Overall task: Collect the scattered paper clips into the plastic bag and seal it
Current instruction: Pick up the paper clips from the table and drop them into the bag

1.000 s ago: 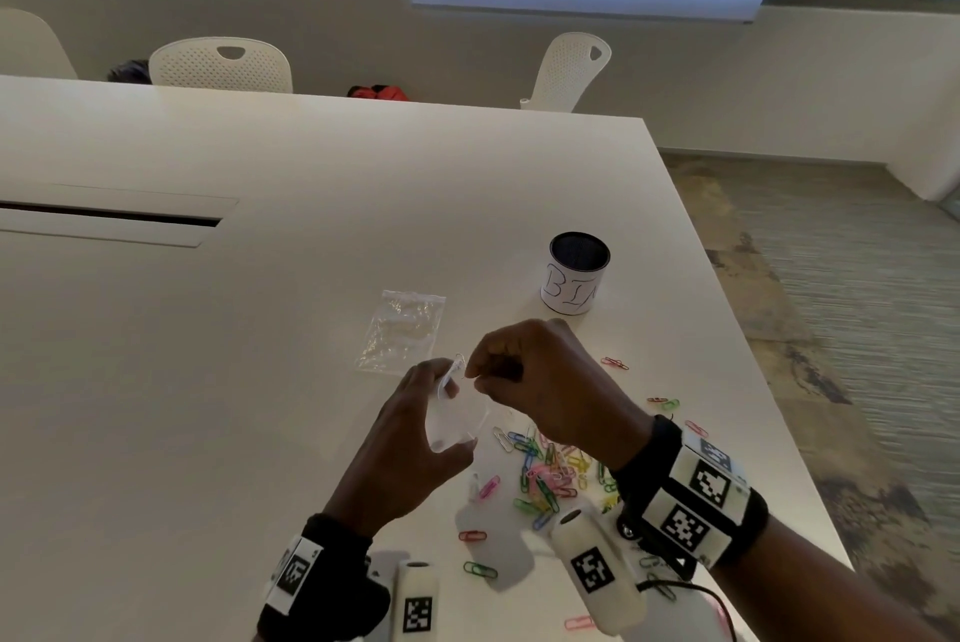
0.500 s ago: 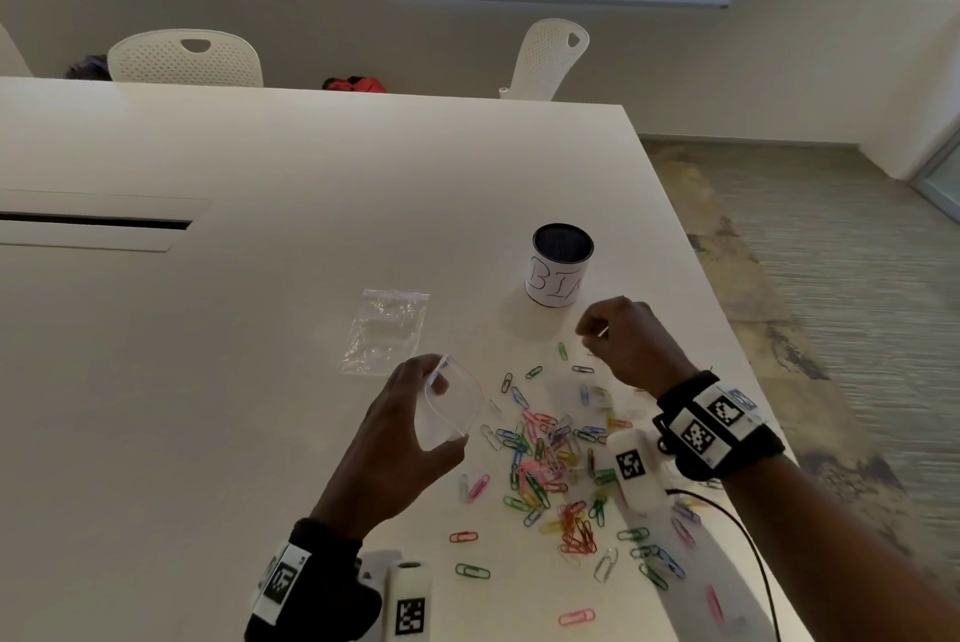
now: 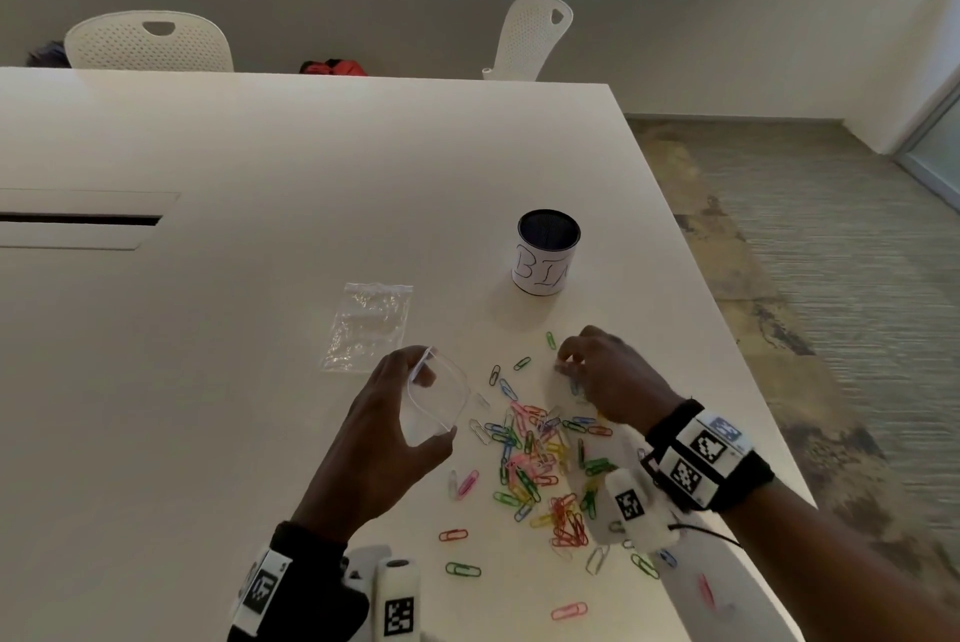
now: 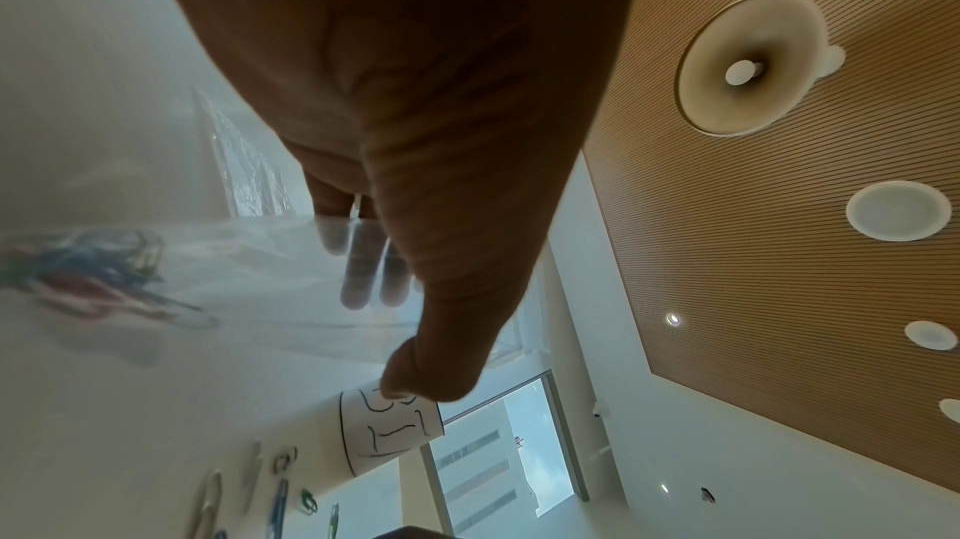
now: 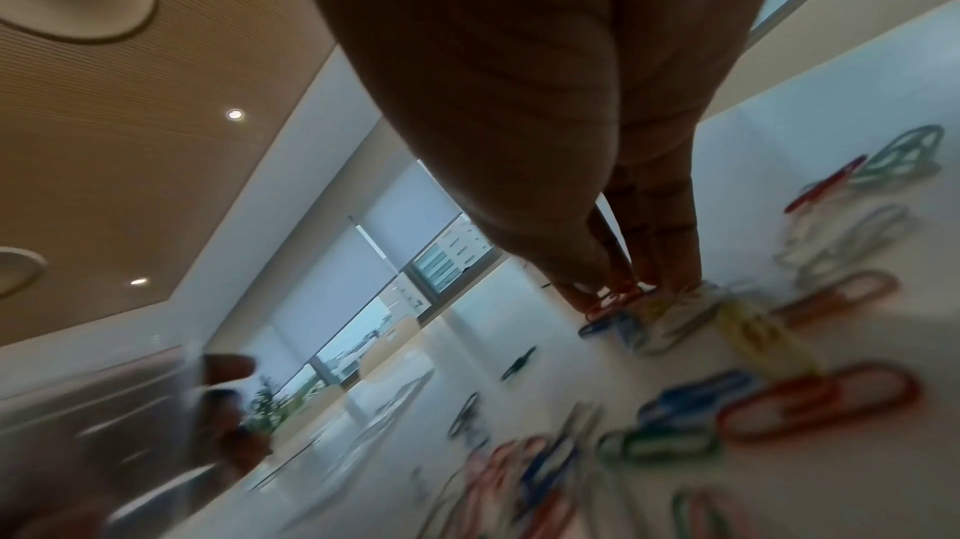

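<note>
Many paper clips [image 3: 535,454] lie right of the bag [image 3: 436,399], which the left hand [image 3: 384,433] grips mouth-open. The right hand [image 3: 605,381], nearer them, pinches a red clip [image 5: 615,297] on the tabletop [image 3: 208,329].

white table [image 3: 260,277] bears scattered paper clips [image 3: 535,454], a flat plastic bag [image 3: 369,324], a cup [image 3: 546,257].

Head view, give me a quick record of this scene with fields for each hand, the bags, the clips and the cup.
left hand: holds the clear plastic bag open, above the table
right hand: fingers down on clips at the pile's far edge
paper clips: coloured, scattered on the white table; some already in the held bag
second bag: flat beyond the left hand
cup: upright, beyond the clips
</note>
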A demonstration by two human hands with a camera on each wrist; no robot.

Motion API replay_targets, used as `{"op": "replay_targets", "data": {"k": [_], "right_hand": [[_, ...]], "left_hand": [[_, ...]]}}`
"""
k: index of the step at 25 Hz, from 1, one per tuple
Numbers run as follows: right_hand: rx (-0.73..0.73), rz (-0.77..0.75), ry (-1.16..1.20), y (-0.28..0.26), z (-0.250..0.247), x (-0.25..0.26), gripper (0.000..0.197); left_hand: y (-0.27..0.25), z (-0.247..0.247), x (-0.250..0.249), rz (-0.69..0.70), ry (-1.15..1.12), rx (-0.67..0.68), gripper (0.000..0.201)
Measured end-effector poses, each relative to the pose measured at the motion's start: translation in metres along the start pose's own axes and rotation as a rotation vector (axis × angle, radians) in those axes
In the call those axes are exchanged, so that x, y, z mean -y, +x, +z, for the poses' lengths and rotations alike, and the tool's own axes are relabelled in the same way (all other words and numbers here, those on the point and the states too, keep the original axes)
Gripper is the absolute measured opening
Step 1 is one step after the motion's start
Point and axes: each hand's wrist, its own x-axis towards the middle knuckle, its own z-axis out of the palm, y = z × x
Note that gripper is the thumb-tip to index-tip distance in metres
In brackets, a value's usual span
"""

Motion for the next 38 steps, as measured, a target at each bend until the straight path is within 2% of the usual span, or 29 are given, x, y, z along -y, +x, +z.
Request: {"op": "replay_targets", "data": {"k": [1, 3, 5, 7, 13, 15, 19, 22, 24, 27, 31, 35, 38], "right_hand": [[0.04, -0.051, -0.003, -0.01, 0.001, 0.01, 0.024], [0.161, -0.151, -0.092, -0.029, -0.002, 0.029, 0.042], [0.232, -0.153, -0.151, -0.042, -0.003, 0.042, 0.073], [0.252, -0.151, -0.193, -0.048, 0.001, 0.048, 0.082], [0.145, -0.192, -0.095, -0.047, 0.009, 0.05, 0.028], [0.107, -0.19, -0.088, -0.045, 0.012, 0.047, 0.017], [0.068, -0.167, -0.028, -0.039, 0.013, 0.042, 0.014], [0.062, -0.127, 0.104, -0.035, 0.008, 0.034, 0.008], [0.055, -0.087, 0.246, -0.035, 0.001, 0.031, 0.006], [0.029, -0.007, 0.58, -0.043, -0.014, 0.032, 0.008], [0.031, -0.025, 0.863, -0.055, -0.039, 0.051, 0.01], [0.076, -0.124, 0.907, -0.064, -0.057, 0.081, 0.013], [0.036, -0.224, 0.784, -0.059, -0.054, 0.104, 0.012]], "left_hand": [[0.0, 0.0, 0.0, -0.002, -0.002, 0.001, 0.071], [0.0, 0.0, 0.0, -0.006, -0.006, 0.003, 0.072], [0.001, 0.001, 0.0, -0.011, -0.001, 0.004, 0.072], [0.0, 0.001, 0.0, -0.018, 0.002, 0.007, 0.072], [-0.002, 0.001, 0.001, -0.03, 0.011, 0.0, 0.072], [-0.003, 0.001, 0.0, -0.03, 0.011, -0.003, 0.072], [-0.004, 0.002, -0.002, -0.029, 0.005, 0.004, 0.071], [-0.003, 0.003, -0.002, -0.034, -0.001, 0.008, 0.07], [-0.004, 0.004, -0.003, -0.033, -0.002, 0.01, 0.07], [-0.005, 0.004, -0.004, -0.019, 0.005, 0.015, 0.068], [-0.003, 0.005, -0.003, -0.012, 0.027, 0.011, 0.067], [-0.003, 0.005, -0.002, -0.01, 0.036, 0.018, 0.069], [-0.003, 0.005, -0.004, -0.001, 0.032, 0.015, 0.07]]}}
